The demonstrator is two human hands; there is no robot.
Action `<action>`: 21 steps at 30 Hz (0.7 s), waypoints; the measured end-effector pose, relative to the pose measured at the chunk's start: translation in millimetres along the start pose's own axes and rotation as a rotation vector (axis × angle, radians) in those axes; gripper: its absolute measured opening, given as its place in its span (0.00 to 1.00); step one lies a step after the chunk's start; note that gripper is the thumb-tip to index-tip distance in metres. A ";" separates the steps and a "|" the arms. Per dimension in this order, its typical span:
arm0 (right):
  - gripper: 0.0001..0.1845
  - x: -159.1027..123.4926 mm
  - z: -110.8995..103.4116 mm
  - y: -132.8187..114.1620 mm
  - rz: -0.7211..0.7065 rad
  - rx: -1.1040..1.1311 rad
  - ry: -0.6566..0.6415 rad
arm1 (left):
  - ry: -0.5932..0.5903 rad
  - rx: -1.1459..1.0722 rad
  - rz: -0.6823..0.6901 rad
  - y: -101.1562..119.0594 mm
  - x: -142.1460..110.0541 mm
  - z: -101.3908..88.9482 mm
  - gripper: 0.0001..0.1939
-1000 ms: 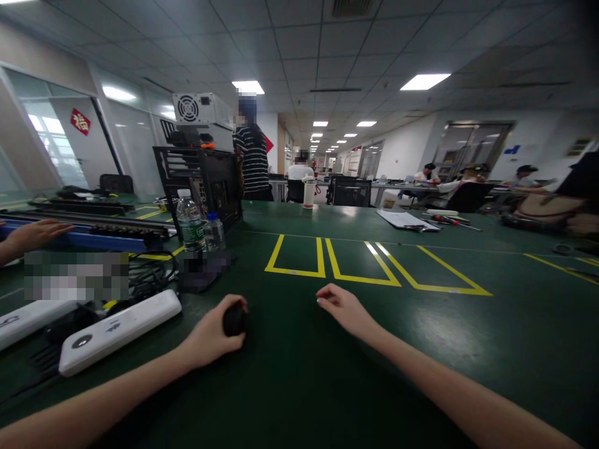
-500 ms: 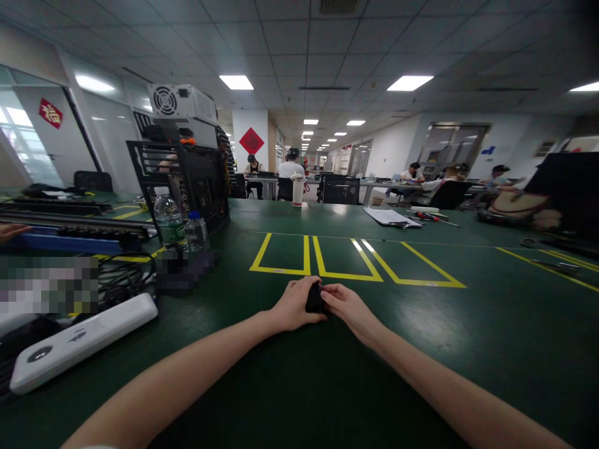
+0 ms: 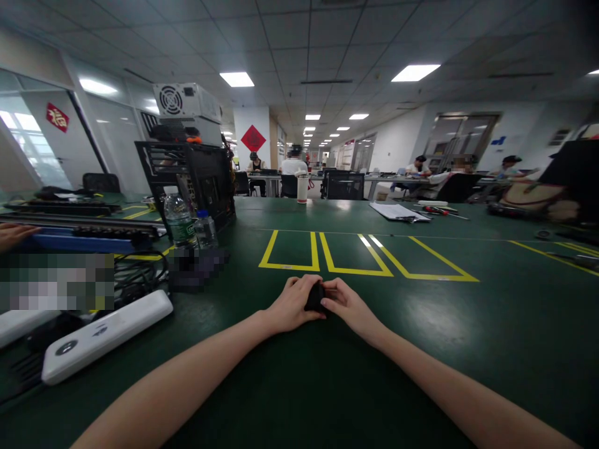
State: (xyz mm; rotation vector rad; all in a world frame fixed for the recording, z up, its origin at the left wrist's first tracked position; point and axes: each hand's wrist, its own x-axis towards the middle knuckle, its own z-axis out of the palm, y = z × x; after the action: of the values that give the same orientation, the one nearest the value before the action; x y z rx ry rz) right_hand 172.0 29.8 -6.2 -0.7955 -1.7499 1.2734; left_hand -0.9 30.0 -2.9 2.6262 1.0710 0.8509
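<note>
A small black object (image 3: 315,297), too dark for me to make out its kind, is between my two hands just above or on the green table (image 3: 327,386). My left hand (image 3: 292,304) wraps round its left side, thumb below and fingers over the top. From the right, my right hand (image 3: 346,305) has its fingers and thumb bent against the object's edge. Most of the object is covered by the fingers. Beyond the hands, yellow tape outlines (image 3: 293,267) mark the tabletop.
To the left lie a white power bank-like bar (image 3: 110,337) and black cables (image 3: 145,268). Behind them stand a water bottle (image 3: 178,218), a smaller blue-capped bottle (image 3: 206,231) and an open computer case (image 3: 187,181). A clipboard (image 3: 397,211) and a white cup (image 3: 302,188) are farther back.
The view has turned slightly left, so the surroundings sit farther right. Both hands stay on the black object, with the right fingers shifted a little on it.
</note>
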 end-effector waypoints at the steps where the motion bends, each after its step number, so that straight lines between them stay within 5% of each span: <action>1: 0.11 0.0 -0.5 0.6 0.002 0.011 -0.008 | 0.002 0.004 0.005 -0.5 -0.1 0.1 0.31; 13: 0.18 -3.6 -4.3 -0.6 0.026 -0.012 -0.069 | -0.038 0.019 0.071 7.9 -5.4 -11.4 0.31; 21: 0.09 -1.1 -4.0 -1.0 0.043 0.020 0.025 | -0.022 0.041 0.094 2.4 -1.2 -4.4 0.32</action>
State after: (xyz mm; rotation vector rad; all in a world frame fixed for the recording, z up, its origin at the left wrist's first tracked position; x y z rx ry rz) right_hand 176.0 30.4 -4.9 -0.8389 -1.7058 1.3017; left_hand -2.8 27.2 1.1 2.7330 0.9762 0.8243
